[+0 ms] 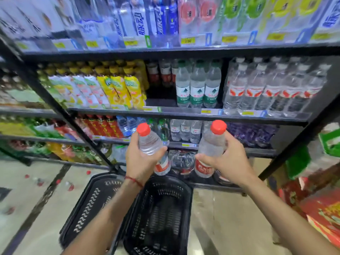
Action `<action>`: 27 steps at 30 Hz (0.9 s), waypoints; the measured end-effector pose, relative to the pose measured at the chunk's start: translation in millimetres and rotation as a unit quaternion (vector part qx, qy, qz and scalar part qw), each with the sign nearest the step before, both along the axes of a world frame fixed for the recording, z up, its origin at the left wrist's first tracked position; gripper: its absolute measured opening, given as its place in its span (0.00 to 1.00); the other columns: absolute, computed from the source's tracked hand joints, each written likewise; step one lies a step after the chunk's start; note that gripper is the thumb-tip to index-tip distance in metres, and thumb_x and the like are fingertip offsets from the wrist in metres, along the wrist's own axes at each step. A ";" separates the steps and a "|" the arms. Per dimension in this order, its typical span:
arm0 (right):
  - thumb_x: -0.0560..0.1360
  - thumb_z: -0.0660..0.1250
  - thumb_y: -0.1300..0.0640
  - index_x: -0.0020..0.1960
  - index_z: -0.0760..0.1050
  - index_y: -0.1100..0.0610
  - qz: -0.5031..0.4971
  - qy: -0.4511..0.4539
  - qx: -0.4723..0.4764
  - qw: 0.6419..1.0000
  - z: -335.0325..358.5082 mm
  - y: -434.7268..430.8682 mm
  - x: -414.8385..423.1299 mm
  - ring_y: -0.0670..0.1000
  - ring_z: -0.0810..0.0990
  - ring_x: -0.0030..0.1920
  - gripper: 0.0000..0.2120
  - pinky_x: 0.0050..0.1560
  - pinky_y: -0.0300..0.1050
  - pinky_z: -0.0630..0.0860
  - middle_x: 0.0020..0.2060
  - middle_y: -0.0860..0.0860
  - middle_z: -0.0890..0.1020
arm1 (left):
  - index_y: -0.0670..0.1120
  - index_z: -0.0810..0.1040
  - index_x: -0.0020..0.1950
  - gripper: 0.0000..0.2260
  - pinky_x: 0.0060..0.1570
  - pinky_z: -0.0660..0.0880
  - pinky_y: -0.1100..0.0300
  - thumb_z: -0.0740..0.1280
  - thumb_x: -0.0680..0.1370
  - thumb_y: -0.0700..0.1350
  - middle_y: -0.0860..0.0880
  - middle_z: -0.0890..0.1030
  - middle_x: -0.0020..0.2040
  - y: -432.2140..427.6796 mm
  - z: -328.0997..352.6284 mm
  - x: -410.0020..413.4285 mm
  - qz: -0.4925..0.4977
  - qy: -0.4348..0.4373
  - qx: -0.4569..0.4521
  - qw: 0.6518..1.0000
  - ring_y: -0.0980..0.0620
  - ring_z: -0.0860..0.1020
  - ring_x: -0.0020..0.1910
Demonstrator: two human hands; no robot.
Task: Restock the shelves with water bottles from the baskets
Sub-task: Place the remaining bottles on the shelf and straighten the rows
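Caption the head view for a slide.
Left hand and right hand each hold a red-capped bottle over black baskets before stocked shelves.

Yellow juice bottles (pixel 127 89) upper left, loose red caps (pixel 70 187) on the floor (pixel 27 208), red cartons (pixel 323 208) right.

Above the black basket (pixel 184 199), the left hand (pixel 140 161) grips a red-capped water bottle (pixel 150 142) that tilts slightly left. Up and right of the basket, the right hand (pixel 230 159) grips a second red-capped bottle (pixel 211 144). Another black basket (pixel 88 205) sits just left of the first. Beyond the basket stands the shelf (pixel 184 115), stocked with bottled drinks. Small red bits (pixel 70 187) lie on the floor (pixel 27 208) well left of it.
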State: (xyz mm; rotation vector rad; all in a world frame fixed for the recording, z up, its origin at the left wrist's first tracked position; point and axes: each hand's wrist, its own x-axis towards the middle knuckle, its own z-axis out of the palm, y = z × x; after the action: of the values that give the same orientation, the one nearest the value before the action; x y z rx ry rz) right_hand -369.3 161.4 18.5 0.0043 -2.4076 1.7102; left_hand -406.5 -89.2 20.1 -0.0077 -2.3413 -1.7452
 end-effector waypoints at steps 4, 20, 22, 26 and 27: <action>0.63 0.86 0.57 0.59 0.79 0.48 0.024 -0.003 0.003 1.000 6.2 9.3 -23.4 0.38 0.84 0.51 0.28 0.49 0.28 0.75 0.50 0.39 0.86 | 0.45 0.77 0.57 0.23 0.46 0.77 0.67 0.83 0.68 0.40 0.52 0.83 0.47 8.9 3.0 -7.5 0.047 0.001 0.002 0.999 0.62 0.82 0.44; 0.63 0.87 0.54 0.59 0.79 0.47 -0.011 -0.012 0.016 1.000 -5.7 -50.3 -77.7 0.42 0.85 0.52 0.28 0.56 0.43 0.79 0.50 0.42 0.86 | 0.50 0.79 0.55 0.20 0.51 0.82 0.55 0.83 0.68 0.42 0.53 0.85 0.47 -50.5 2.6 -79.0 -0.014 0.022 -0.013 1.000 0.55 0.84 0.48; 0.62 0.87 0.53 0.59 0.79 0.48 -0.015 -0.012 0.034 0.999 -8.6 -56.5 -94.1 0.43 0.85 0.51 0.30 0.56 0.44 0.80 0.51 0.42 0.86 | 0.49 0.80 0.54 0.21 0.49 0.81 0.58 0.84 0.67 0.44 0.52 0.85 0.46 -53.7 2.9 -94.4 -0.011 0.025 -0.011 1.000 0.55 0.84 0.47; 0.60 0.88 0.51 0.57 0.79 0.48 -0.009 -0.020 0.065 0.998 -11.5 -68.9 -143.1 0.41 0.84 0.50 0.29 0.54 0.43 0.80 0.48 0.42 0.86 | 0.51 0.79 0.55 0.21 0.49 0.78 0.64 0.83 0.67 0.42 0.52 0.85 0.48 -56.7 5.4 -125.3 -0.006 0.051 -0.008 0.999 0.56 0.84 0.47; 0.60 0.88 0.52 0.57 0.79 0.49 -0.007 -0.025 0.059 0.998 -10.5 -72.5 -155.3 0.41 0.84 0.49 0.29 0.54 0.43 0.80 0.48 0.42 0.86 | 0.51 0.79 0.55 0.21 0.48 0.78 0.66 0.83 0.68 0.40 0.52 0.85 0.48 -58.1 5.7 -130.7 0.002 0.058 -0.002 0.998 0.57 0.83 0.47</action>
State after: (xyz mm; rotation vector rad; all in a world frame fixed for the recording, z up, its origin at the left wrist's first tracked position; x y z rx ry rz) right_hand -524.5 88.9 7.9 -0.0396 -2.5338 1.5790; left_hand -537.3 -147.2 25.8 -0.1024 -2.2601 -1.6919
